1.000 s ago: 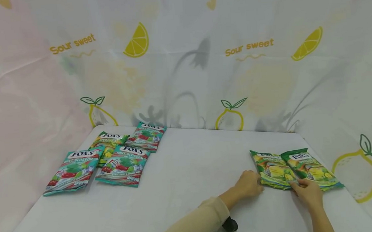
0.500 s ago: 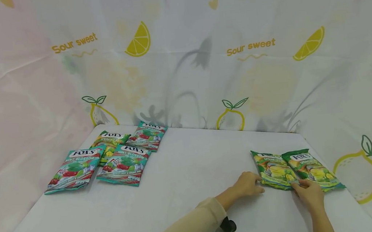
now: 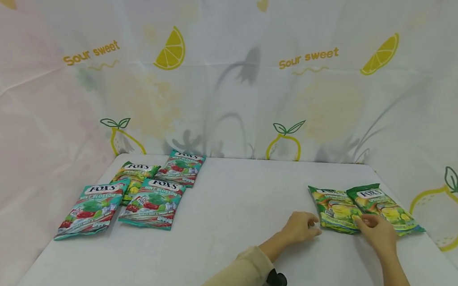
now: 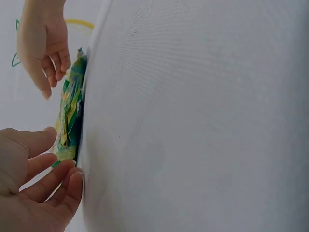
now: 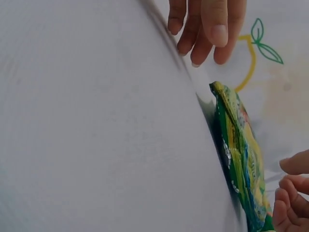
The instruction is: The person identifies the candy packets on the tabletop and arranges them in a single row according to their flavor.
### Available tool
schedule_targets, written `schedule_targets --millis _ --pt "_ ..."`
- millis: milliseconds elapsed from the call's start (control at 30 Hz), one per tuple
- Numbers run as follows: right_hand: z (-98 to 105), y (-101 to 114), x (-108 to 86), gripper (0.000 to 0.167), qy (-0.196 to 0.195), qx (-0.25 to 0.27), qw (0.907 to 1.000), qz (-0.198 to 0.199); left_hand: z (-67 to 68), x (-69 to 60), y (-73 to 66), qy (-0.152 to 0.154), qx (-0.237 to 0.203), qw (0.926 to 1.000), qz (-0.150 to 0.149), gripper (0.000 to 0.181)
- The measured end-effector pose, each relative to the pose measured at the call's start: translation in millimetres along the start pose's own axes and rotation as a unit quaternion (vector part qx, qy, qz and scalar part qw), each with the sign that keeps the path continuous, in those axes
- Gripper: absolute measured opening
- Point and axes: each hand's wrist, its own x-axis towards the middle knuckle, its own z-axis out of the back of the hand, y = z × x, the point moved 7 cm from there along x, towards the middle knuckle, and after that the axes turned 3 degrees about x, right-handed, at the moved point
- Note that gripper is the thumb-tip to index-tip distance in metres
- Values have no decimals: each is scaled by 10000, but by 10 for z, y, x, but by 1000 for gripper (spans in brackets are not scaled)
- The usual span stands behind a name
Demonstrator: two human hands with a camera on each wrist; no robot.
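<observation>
Two green-and-yellow packets lie side by side at the right of the table in the head view: a left one (image 3: 336,210) and a right one (image 3: 387,211). The left hand (image 3: 301,228) is just left of the left packet, fingers loosely bent with nothing between them; the left wrist view shows this hand (image 4: 41,179) near the packet's end (image 4: 70,116). Above the near edges of the packets is the right hand (image 3: 379,234), thumb and forefinger close together. In the right wrist view the right hand (image 5: 295,193) appears apart from the packet (image 5: 239,150), holding nothing.
At the far left of the white table (image 3: 226,206) lie three teal packets, one at the left (image 3: 93,208), one in the middle (image 3: 153,203) and one at the back (image 3: 181,168), around a green-yellow one (image 3: 134,173). Printed cloth walls (image 3: 225,94) stand behind.
The left hand has drawn slightly left, away from the left packet. The right hand has lifted off the packets' near edge, its fingertips now a little higher. The packets look unmoved.
</observation>
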Motion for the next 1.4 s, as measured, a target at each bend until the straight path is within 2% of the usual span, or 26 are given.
schedule_targets --millis 233,333,433,567,667,900,1167,1400 --pt "-18 172 -26 31 52 56 9993 369 32 -18 0 -204 -126 9990 -381 24" --pt "-54 228 -51 33 290 240 9979 519 54 -36 15 -333 -240 9980 -481 22" --pt "-106 268 -84 37 624 636 9944 570 89 -60 35 -475 -404 9966 -542 20" --pt "-156 327 -117 37 851 1227 9865 668 147 -97 74 -604 -712 9942 -530 17" --pt "-192 366 -134 36 985 1415 9823 730 202 -129 108 -747 -910 9917 -516 16" --pt "-247 426 -179 37 1171 1402 9804 744 333 -218 184 -1120 -1278 9841 -514 13" --pt "-290 502 -221 34 1102 1376 9809 817 418 -290 317 -1313 -1658 9766 -389 13" --pt "-358 578 -267 31 1179 1644 9756 857 546 -380 390 -1466 -1792 9719 -414 14"
